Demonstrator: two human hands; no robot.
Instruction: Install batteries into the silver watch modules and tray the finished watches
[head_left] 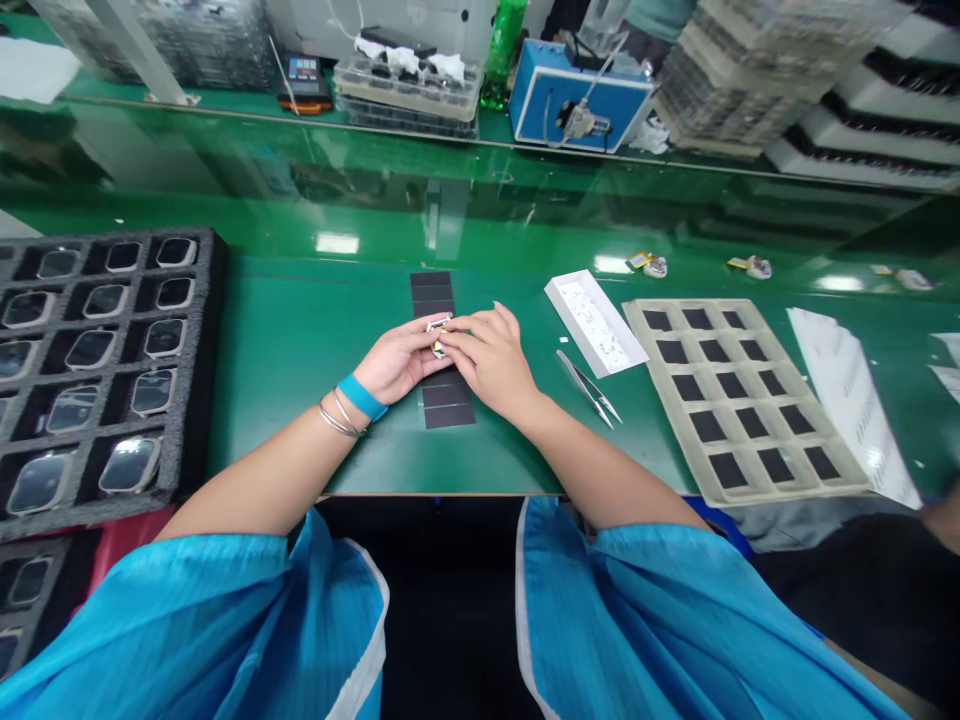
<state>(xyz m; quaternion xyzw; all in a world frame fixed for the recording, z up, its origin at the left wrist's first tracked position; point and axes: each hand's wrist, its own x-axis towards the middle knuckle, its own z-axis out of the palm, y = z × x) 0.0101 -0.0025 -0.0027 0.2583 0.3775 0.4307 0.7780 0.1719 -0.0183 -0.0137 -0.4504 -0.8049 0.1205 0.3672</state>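
Note:
A small silver-and-white smartwatch part (438,349) with a bit of yellow on it is held over the middle of the bench. My left hand (397,362) grips it from the left, thumb above and fingers below. From the right, the fingertips of my right hand (491,362) press on its face and cover much of it. Beneath both hands lies a strip of black adhesive pads (448,414), partly hidden by them. Metal tweezers (589,388) rest to the right of my right hand, beside a white box (596,325) holding small white bits.
A grey foam tray (214,350) of watches stands left. On the right are a beige tray (694,470) with black pads, white sheets (855,405) and small parts with yellow tabs (655,266). A shelf behind carries a blue machine (577,100), a green bottle (504,50) and stacked trays.

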